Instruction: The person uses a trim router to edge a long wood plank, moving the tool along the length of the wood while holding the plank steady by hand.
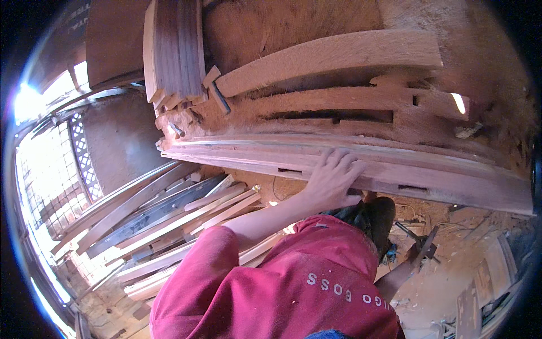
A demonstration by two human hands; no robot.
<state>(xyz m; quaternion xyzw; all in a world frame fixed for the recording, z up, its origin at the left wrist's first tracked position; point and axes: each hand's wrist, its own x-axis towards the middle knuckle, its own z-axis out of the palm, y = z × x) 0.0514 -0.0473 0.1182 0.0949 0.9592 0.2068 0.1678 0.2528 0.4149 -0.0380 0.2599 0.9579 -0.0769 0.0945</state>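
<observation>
A long reddish wooden beam (pixel 248 155) with rectangular slots cut in its near side lies along the front of the work surface. My left hand (pixel 336 172) grips its near edge between two slots, fingers over the top and thumb lower on the side. Down at the right, away from the beam, my right hand (pixel 416 254) is closed round a tool with a dark rod (pixel 405 230); its exact kind is unclear. My red shirt hides part of the right arm.
Behind the beam lie a curved plank (pixel 333 59), a slotted board (pixel 361 100), stacked grooved strips (pixel 175 51) and a small tool with a dark bar (pixel 220 99). Loose timber (pixel 164 226) covers the floor at left. Boards (pixel 488 271) stand at the lower right.
</observation>
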